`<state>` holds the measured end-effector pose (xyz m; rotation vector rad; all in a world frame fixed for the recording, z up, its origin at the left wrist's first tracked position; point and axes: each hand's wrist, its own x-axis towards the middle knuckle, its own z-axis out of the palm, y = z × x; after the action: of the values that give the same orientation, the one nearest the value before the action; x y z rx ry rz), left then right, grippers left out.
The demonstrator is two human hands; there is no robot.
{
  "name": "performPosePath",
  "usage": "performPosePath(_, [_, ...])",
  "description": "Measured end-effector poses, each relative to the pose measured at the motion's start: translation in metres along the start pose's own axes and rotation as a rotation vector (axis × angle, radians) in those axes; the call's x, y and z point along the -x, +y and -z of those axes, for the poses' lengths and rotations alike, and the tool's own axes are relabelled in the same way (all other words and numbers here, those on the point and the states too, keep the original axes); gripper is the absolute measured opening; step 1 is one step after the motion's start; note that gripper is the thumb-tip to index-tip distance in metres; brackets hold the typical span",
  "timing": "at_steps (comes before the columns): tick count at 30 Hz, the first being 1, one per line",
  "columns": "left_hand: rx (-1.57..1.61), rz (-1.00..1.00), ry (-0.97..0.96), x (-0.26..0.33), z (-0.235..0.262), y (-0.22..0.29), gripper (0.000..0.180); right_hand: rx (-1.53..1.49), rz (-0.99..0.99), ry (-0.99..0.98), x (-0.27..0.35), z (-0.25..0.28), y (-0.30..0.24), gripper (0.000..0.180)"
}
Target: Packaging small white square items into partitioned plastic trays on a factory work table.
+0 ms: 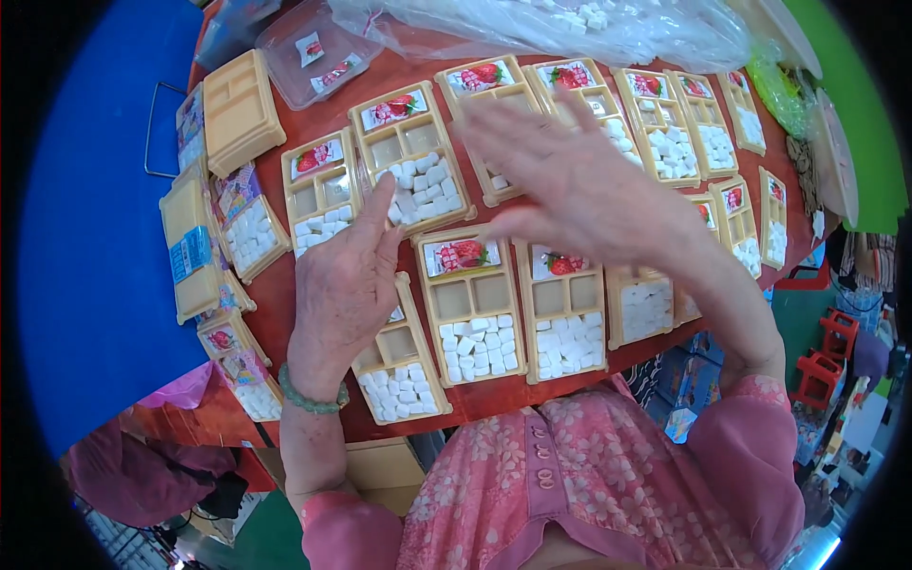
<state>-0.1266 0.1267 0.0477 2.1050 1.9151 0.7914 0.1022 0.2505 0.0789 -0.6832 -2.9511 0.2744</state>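
My left hand (344,280) reaches over the near-left trays with its index finger stretched out. That fingertip meets the left edge of a heap of small white chunky pieces (432,190) in a beige compartment tray (387,150). The thumb is apart from the index finger, and the other fingers are partly hidden underneath. Slightly blurred, my right hand (570,180) hovers with fingers spread above a neighbouring tray (515,93), hiding much of it. Nothing shows in its grasp. Each of these trays has a strawberry-printed sachet (392,109) in its top compartment.
Several similar filled trays (478,347) stand in rows on the red table (275,328). Stacked beige trays (242,114) and a clear plastic bin (285,76) with sachets are at the far left. A large clear bag (532,28) of white pieces lies along the far edge.
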Motion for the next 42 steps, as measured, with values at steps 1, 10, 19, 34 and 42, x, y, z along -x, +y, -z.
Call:
performPosePath(1, [0.071, 0.030, 0.005, 0.002, 0.003, 0.001, 0.042, 0.046, -0.075, -0.025, 0.004, 0.005, 0.010, 0.079])
performPosePath(10, [0.265, 0.079, 0.015, -0.002, 0.013, 0.002, 0.033, 0.088, -0.055, -0.006, 0.014, -0.007, 0.034, 0.064])
performPosePath(19, [0.277, 0.108, -0.106, -0.010, 0.025, 0.019, 0.028, 0.140, -0.059, 0.011, 0.025, -0.001, 0.042, 0.074])
performPosePath(34, [0.340, 0.003, -0.050, -0.017, -0.005, 0.018, 0.027, 0.080, -0.036, -0.116, 0.044, -0.008, 0.028, 0.082])
performPosePath(42, [0.296, -0.016, -0.051, -0.009, -0.001, 0.012, 0.026, 0.069, -0.002, -0.071, 0.037, -0.004, 0.021, 0.085])
